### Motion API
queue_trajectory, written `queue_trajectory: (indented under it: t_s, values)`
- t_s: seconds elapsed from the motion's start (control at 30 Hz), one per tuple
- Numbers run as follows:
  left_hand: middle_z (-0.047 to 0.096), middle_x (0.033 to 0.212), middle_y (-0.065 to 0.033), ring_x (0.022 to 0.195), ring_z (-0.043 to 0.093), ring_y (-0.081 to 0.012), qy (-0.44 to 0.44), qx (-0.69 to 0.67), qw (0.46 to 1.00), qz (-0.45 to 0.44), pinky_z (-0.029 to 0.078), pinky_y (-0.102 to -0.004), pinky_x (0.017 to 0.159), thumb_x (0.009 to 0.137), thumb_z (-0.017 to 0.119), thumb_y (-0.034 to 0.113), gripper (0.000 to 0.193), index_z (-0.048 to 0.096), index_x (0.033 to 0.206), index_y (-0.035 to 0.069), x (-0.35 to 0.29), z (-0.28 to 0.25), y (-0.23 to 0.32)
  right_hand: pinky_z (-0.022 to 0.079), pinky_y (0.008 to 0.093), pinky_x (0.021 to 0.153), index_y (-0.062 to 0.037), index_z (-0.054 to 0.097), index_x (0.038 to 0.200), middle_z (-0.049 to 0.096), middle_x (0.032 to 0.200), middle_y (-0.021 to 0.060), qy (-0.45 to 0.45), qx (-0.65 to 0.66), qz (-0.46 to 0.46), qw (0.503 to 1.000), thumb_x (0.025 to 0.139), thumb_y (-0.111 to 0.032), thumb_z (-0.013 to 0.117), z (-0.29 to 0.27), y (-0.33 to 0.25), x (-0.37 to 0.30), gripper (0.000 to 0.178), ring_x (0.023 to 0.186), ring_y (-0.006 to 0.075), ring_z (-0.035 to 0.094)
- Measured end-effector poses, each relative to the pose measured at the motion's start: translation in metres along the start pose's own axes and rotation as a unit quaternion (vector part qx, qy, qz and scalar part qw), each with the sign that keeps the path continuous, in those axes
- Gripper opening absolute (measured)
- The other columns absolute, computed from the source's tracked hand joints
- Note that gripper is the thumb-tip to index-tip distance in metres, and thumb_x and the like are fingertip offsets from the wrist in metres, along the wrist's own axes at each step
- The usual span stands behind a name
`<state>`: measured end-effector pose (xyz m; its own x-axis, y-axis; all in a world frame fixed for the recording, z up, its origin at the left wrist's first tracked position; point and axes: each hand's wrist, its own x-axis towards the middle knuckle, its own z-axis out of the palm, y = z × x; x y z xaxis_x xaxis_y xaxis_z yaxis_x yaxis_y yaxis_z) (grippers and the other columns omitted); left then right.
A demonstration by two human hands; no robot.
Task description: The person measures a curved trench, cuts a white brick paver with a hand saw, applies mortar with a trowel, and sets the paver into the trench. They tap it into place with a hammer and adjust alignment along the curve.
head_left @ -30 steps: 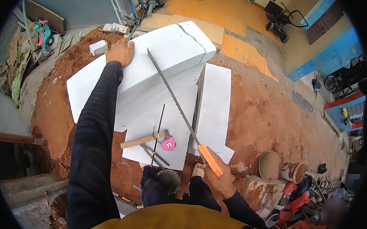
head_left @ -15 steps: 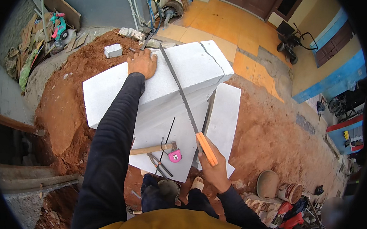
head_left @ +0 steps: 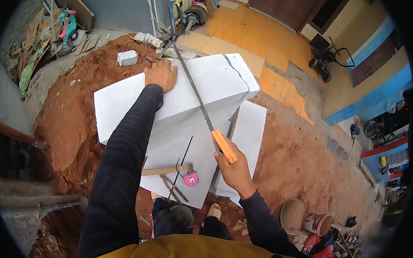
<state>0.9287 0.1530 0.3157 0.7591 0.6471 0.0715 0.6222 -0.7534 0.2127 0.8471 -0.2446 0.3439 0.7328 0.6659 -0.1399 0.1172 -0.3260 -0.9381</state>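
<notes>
A long white lightweight concrete block (head_left: 204, 82), cracked near its right end, lies across other pale blocks. My left hand (head_left: 161, 75) presses on its top with the fingers laid flat over the far edge, so it is open. My right hand (head_left: 237, 172) is closed around the orange handle of a hand saw (head_left: 190, 79). The toothed blade slants across the block, just right of my left hand, its tip past the far edge. Below, on a pale slab (head_left: 199, 177), lie a wooden-handled hammer (head_left: 167, 170), a pink tape measure (head_left: 191, 178) and pincers (head_left: 173, 188).
Another white block (head_left: 248, 136) lies to the right. Reddish soil (head_left: 76, 113) is heaped on the left, with a small block piece (head_left: 127, 58) on it. A bucket (head_left: 317, 223) stands lower right. Orange tiles (head_left: 249, 31) cover the far floor.
My right hand has pushed the saw forward and a little left, so its tip reaches farther beyond the block. My left hand remains on the block.
</notes>
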Motion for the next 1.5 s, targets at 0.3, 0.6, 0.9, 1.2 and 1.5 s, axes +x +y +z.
queue_trajectory:
  t_s: [0.3, 0.6, 0.9, 1.2, 1.5]
  values:
    - [0.06, 0.153, -0.0152, 0.148, 0.048, -0.0321, 0.014, 0.0, 1.0, 0.018, 0.029, -0.06, 0.119, 0.109, 0.04, 0.042, 0.052, 0.059, 0.147, 0.012, -0.005, 0.003, -0.001, 0.045, 0.036, 0.116, 0.0042, 0.053, 0.153, 0.066, 0.145, 0.018, -0.001, 0.0, 0.0, 1.0, 0.103, -0.004, 0.063, -0.002, -0.025, 0.01, 0.052, 0.136, 0.0233, 0.061]
    - [0.056, 0.159, -0.0143, 0.148, 0.048, -0.0346, -0.008, 0.036, 0.999, 0.019, 0.031, -0.0618, 0.119, 0.11, 0.039, 0.045, 0.059, 0.05, 0.159, 0.014, 0.002, 0.006, -0.002, 0.052, 0.0327, 0.1, 0.0022, 0.054, 0.153, 0.072, 0.128, 0.017, 0.041, -0.029, -0.01, 0.999, 0.103, -0.007, 0.065, -0.006, 0.008, -0.023, 0.052, 0.11, 0.02, 0.067]
    - [0.06, 0.153, -0.0158, 0.149, 0.047, -0.0335, 0.013, -0.011, 1.0, 0.015, 0.03, -0.0608, 0.12, 0.11, 0.038, 0.041, 0.052, 0.06, 0.147, 0.011, -0.001, 0.014, -0.003, 0.051, 0.0333, 0.102, 0.0026, 0.055, 0.151, 0.071, 0.125, 0.0162, 0.02, -0.06, 0.026, 0.998, 0.102, -0.008, 0.066, -0.018, -0.026, -0.019, 0.051, 0.113, 0.0205, 0.064]
    - [0.062, 0.151, -0.0145, 0.147, 0.049, -0.0331, 0.022, -0.014, 0.999, 0.03, 0.029, -0.0602, 0.12, 0.11, 0.037, 0.041, 0.052, 0.061, 0.146, 0.012, 0.002, 0.007, -0.004, 0.049, 0.0343, 0.107, 0.0011, 0.056, 0.153, 0.071, 0.134, 0.0138, -0.002, -0.05, -0.007, 0.999, 0.103, -0.008, 0.067, -0.019, -0.023, -0.005, 0.052, 0.121, 0.0189, 0.064]
    - [0.06, 0.154, -0.0139, 0.152, 0.044, -0.0343, 0.027, -0.021, 0.999, 0.017, 0.028, -0.0603, 0.12, 0.11, 0.037, 0.041, 0.053, 0.061, 0.148, 0.012, -0.002, 0.006, -0.003, 0.054, 0.0321, 0.099, -0.0006, 0.058, 0.151, 0.072, 0.13, 0.0121, -0.031, -0.078, 0.039, 0.996, 0.104, -0.014, 0.069, -0.016, -0.05, 0.038, 0.05, 0.113, 0.0166, 0.067]
